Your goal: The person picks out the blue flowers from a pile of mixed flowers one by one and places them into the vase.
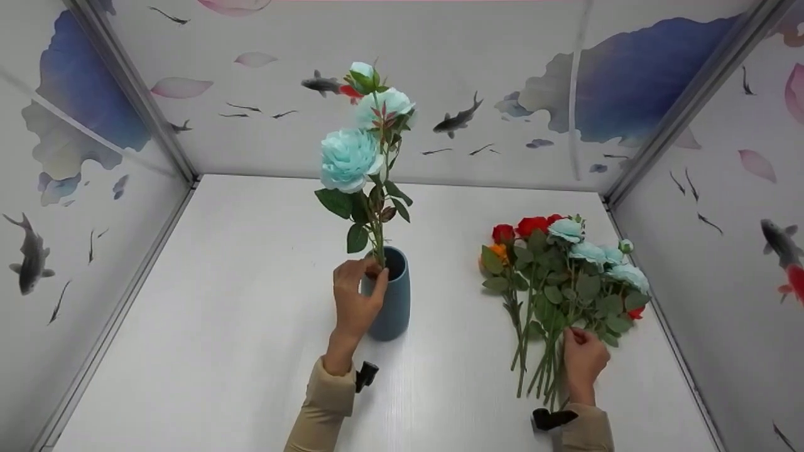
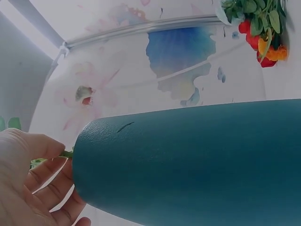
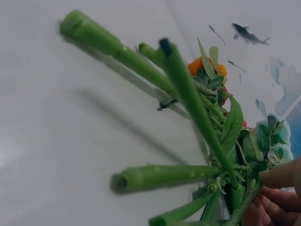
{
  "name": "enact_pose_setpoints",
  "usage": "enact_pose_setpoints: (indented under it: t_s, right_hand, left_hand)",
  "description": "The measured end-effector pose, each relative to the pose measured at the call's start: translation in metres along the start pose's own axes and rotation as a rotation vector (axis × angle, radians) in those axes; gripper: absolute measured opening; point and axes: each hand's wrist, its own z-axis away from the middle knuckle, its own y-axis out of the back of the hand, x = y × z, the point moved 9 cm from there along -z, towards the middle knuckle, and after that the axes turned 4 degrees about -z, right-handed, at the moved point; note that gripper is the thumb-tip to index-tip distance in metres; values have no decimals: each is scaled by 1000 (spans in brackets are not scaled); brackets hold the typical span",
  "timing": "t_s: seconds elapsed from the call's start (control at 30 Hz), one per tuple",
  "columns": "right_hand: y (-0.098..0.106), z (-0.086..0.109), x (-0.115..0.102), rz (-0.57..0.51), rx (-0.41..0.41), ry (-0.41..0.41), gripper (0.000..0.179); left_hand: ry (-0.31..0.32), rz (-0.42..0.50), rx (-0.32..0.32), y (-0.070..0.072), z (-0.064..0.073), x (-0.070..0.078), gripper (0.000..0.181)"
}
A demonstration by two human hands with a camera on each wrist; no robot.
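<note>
My left hand (image 1: pixel 358 295) pinches the green stem of a tall artificial flower spray with pale blue blooms (image 1: pixel 350 160). The stem's lower end goes into the mouth of a blue vase (image 1: pixel 391 307), which stands upright on the table. In the left wrist view the thumb and fingers meet on the stem (image 2: pixel 67 154) right at the vase's rim. To the right lies a pile of artificial flowers, with pale blue blooms (image 1: pixel 588 252) and red roses (image 1: pixel 532 226). My right hand (image 1: pixel 584 361) is at the stems of that pile, thumb and fingers pinching one thin stem (image 3: pixel 249 200).
The white table (image 1: pixel 251 301) is enclosed by a back wall (image 1: pixel 389 37) and side walls with painted fish and petals. An orange flower (image 1: pixel 498 253) shows at the pile's left edge. Cut stem ends (image 3: pixel 89 30) point toward the right wrist camera.
</note>
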Motion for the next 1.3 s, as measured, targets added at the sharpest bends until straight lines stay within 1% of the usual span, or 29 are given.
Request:
enact_pose_setpoints:
  t_s: [0.17, 0.43, 0.6, 0.77, 0.93, 1.0, 1.13, 1.2, 1.3]
  right_hand:
    - [-1, 0, 0, -1, -19, -5, 15]
    - [-1, -1, -1, -5, -26, -15, 15]
    - [-3, -2, 1, -13, -56, -37, 16]
    - [-3, -3, 2, -5, -67, -42, 17]
    - [-3, -4, 1, -3, -55, -32, 16]
    - [-3, -4, 1, -1, -55, -28, 16]
    - [-4, -3, 1, 2, -61, -19, 16]
    - [-4, -4, 1, 1, -58, -17, 16]
    - [-4, -4, 1, 0, -52, -15, 16]
  left_hand:
    - [-15, -21, 3, 0, 1, 1, 7]
    - [-29, -64, 1, 2, 1, 2, 5]
    - [-46, -120, -26, 1, 0, 4, 6]
    - [-45, -141, -47, -2, 1, 4, 3]
    - [-44, -133, -32, -2, 4, 3, 3]
    - [-43, -128, -13, -2, 4, 2, 1]
    - [-45, -137, 29, 0, 7, 1, 5]
    - [-46, -155, 31, 0, 8, 0, 7]
    - [-50, -184, 12, 0, 7, 0, 10]
